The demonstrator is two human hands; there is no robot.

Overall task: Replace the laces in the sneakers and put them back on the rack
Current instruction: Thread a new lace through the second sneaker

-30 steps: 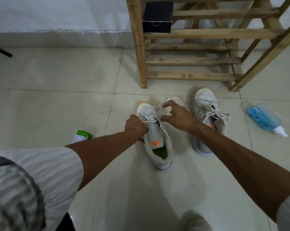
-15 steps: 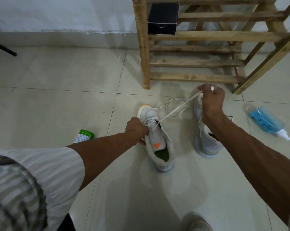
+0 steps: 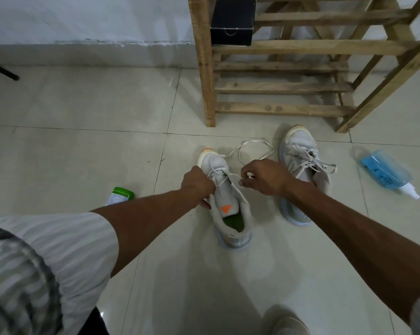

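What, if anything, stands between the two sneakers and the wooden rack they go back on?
Nothing visible blocks them. Between the sneakers and the rack lie only tile and a loose lace loop. A black box occupies one shelf.

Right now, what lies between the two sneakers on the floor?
In the head view, a loose loop of white lace lies on the tile there, and the right hand pinches that lace.

A grey-white sneaker (image 3: 238,206) with an orange toe tip and green insole stands on the floor, toe toward 12 o'clock, laced only near the toe. Its white lace (image 3: 252,140) loops loose toward 1 o'clock. The second sneaker (image 3: 300,146), laced, stands at its 3 o'clock. The wooden rack (image 3: 201,68) stands at 12 o'clock.
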